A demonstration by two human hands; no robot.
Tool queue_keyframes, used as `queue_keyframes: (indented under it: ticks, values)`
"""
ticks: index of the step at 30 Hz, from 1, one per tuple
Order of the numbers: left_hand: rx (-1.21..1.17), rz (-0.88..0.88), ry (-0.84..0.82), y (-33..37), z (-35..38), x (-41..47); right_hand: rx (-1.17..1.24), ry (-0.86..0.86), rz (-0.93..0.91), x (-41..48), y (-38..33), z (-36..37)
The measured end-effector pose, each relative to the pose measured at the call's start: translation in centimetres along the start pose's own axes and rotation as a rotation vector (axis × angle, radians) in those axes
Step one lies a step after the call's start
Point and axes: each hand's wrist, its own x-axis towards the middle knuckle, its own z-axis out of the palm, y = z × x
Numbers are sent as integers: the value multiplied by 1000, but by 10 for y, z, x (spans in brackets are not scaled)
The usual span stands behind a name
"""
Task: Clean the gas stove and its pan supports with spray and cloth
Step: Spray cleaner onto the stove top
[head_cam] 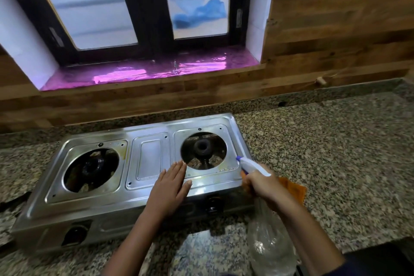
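Nearest the lens, a clear plastic spray bottle [268, 242], tilted forward, its white-and-blue nozzle [251, 164] aimed toward the right burner well [202, 150] of the gas stove [112, 204]. Gripped round the neck by the right hand [261, 184], fingers curled about the trigger head; trigger squeezed or not, impossible to tell. Beneath and behind that hand, an orange cloth [293, 188], touching the stove's right front corner and lying on the speckled granite counter [336, 141]; perhaps partly tucked into the same grip, unclear. Left hand [171, 182] laid flat on the steel top between the centre panel and the right well, fingers straight and close together, holding nothing. Stove set on the counter below a window, both wells uncovered, pan supports nowhere in view. Likely step: wetting the right half before wiping. Probably best done so: aim at the yellowish stains round the well's rim rather than into the burner, keep to short bursts, lift the flat hand out of the spray path, then trade bottle for cloth. Left burner well [90, 169] likewise stained, seemingly not yet wiped.
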Motion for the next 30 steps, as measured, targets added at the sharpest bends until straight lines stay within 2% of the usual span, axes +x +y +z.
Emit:
queue_keyframes:
  ticks: [4,8,13,17,21,25,30]
  values:
    - [-10,-59,19,11,4,-1,49,158,30,0,17,-48]
    - [-7,-129,85,36,10,0,196,403,10,0,31,-92]
    - [-23,-15,88,78,20,9,130,575,-168,11,27,-131]
    - [3,119,50,109,31,25,78,711,-236,26,35,-158]
    - [10,206,39,129,38,37,71,696,-222,35,52,-170]
    - [17,208,66,133,46,41,210,705,-108,33,76,-184]
    - [15,210,90,132,47,39,125,680,-76,21,101,-186]
